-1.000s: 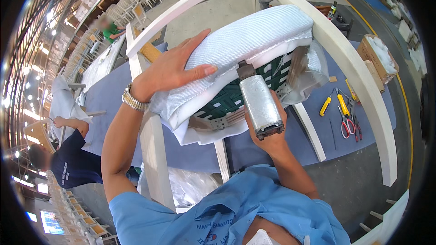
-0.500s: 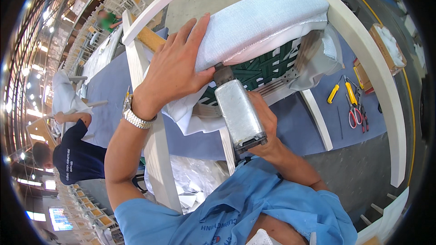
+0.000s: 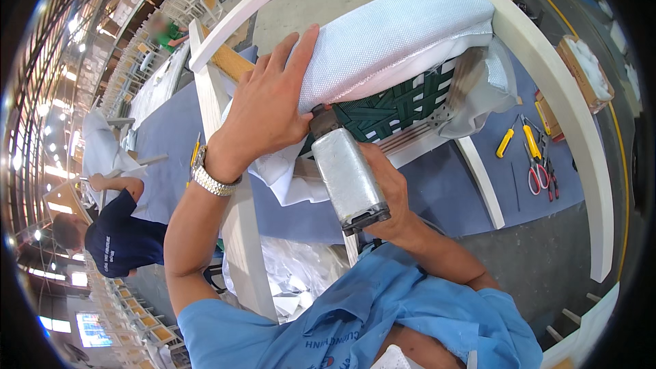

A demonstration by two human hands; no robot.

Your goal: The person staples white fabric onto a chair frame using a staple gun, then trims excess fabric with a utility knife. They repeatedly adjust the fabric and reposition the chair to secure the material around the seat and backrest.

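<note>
Left fingers [image 3: 304, 52] splay over white fabric [image 3: 403, 34]; my right hand [image 3: 387, 183] grips the silver tool [image 3: 348, 178], nose up-left, mid-frame, just beside them.

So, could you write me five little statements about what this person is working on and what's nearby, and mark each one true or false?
1. The right hand holds a silver tool. True.
2. The left hand hangs in the air, touching nothing. False: it lies against the white fabric.
3. The webbing beside the fabric is bright orange. False: it is dark green.
4. The scissors lie on the blue-grey table surface. True.
5. The watch is on the person's left wrist. True.
</note>
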